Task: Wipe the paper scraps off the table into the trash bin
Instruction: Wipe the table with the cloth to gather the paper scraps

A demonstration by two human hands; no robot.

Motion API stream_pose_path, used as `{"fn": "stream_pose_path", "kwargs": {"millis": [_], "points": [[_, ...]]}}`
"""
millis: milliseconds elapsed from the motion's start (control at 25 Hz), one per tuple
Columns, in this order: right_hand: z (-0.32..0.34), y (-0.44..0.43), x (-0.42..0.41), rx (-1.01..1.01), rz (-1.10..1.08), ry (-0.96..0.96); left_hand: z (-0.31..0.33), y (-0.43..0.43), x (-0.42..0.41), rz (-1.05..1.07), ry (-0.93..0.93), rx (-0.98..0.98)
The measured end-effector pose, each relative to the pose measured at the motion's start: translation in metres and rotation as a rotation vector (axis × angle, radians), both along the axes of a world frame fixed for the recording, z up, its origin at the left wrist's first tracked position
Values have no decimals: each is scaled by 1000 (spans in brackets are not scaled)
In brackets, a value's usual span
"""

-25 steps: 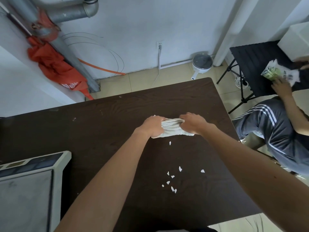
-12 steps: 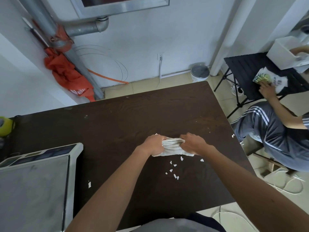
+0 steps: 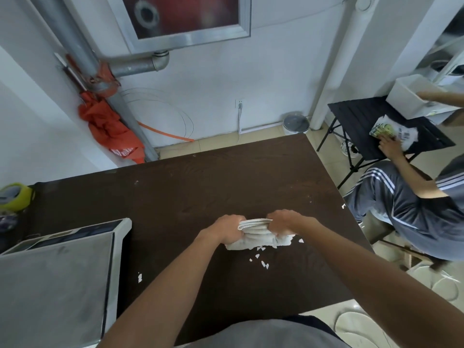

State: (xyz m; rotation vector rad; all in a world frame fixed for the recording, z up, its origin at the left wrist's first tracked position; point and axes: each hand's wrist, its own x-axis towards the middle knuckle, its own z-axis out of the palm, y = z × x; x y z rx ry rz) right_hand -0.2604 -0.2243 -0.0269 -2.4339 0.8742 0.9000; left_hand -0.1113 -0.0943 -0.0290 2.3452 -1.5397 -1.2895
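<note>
Scraps: your paper scraps (image 3: 261, 259) lie in a loose cluster just on your side of the cloth, toward the tabletop's right half; one more (image 3: 139, 277) sits apart near the left, another (image 3: 343, 206) at the right edge.
Handling: they look featherlight and flat, so you'd likely push them in a herd, not pick them up; a fast stroke could scatter them.
Cloth: the folded white cloth (image 3: 258, 236) is soft, bunched, touching the table (image 3: 175, 197).
Hands: your left hand (image 3: 227, 228) and right hand (image 3: 285, 222) each clench one end of it.
Bin: no trash bin identifiable in view.
</note>
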Motion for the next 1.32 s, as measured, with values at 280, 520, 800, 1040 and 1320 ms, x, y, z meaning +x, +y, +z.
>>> {"fn": "stream_pose_path", "kwargs": {"millis": [280, 520, 800, 1040, 1320], "points": [[13, -16, 20, -46, -43, -159, 18, -14, 24, 13, -106, -27], [-20, -9, 15, -10, -51, -149, -12, -4, 16, 62, -105, -16], [-15, -30, 19, -133, 44, -309, -14, -23, 32, 269, -83, -73], [-21, -3, 31, -205, 45, -257, -15, -29, 39, 346, -24, -40], [-25, -2, 22, -201, 161, -196, -10, -30, 41, 358, -25, -41]]}}
